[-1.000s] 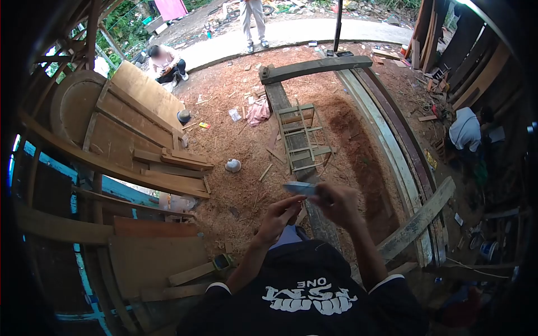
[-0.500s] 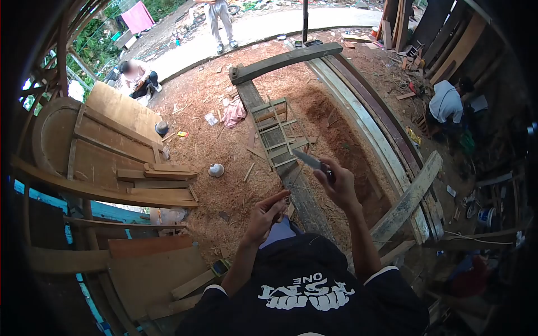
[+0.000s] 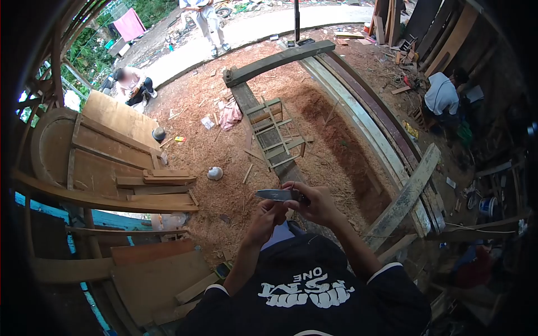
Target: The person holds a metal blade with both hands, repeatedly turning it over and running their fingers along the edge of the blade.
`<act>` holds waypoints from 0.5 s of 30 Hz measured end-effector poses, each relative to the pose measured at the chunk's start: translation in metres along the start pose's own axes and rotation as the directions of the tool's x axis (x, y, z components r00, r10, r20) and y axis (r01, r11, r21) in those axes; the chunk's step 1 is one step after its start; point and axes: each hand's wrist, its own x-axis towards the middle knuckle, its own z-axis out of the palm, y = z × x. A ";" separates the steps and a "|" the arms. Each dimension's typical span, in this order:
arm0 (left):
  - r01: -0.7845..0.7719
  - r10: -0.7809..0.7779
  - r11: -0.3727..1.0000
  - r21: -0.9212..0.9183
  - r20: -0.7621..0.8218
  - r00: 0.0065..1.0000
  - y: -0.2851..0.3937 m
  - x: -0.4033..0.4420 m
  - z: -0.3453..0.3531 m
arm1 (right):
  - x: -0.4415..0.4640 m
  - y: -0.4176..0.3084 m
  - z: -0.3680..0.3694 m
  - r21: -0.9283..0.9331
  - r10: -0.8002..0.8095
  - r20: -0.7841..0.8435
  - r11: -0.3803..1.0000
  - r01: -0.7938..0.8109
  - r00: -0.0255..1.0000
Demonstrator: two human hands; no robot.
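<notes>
A knife (image 3: 276, 195) with a grey blade points left in front of my chest. My right hand (image 3: 315, 204) is closed round its dark handle. Just below the blade, my left hand (image 3: 264, 221) is closed in a pinch; whatever is between its fingers is too small to make out. The two hands are close together above a long wooden beam (image 3: 245, 99). Farther along that beam lies a small frame of thin wooden strips (image 3: 277, 134).
Wooden panels (image 3: 115, 120) and boards stand on the left. Long planks (image 3: 358, 109) run along the right, with a slanted board (image 3: 406, 193) across them. A person (image 3: 133, 87) sits far left, another (image 3: 204, 22) stands beyond, and a third (image 3: 441, 95) crouches right. A white cup-like object (image 3: 214, 173) lies on the shavings.
My right hand and the knife swung away to the right, then came back over my left hand. The blade now points left. The standing person's legs have shifted.
</notes>
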 end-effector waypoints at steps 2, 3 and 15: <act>0.025 -0.023 0.999 -0.036 0.043 0.999 0.004 -0.002 0.001 | -0.002 0.003 -0.001 -0.007 0.016 0.023 1.000 -0.016 1.000; 0.061 -0.059 0.997 -0.044 0.035 0.998 0.007 -0.002 0.003 | -0.002 0.006 -0.003 -0.030 0.005 0.025 1.000 -0.004 1.000; 0.158 -0.158 0.987 -0.039 0.017 0.987 0.014 -0.008 0.026 | -0.014 0.019 -0.048 -0.148 0.045 -0.149 0.987 -0.067 0.988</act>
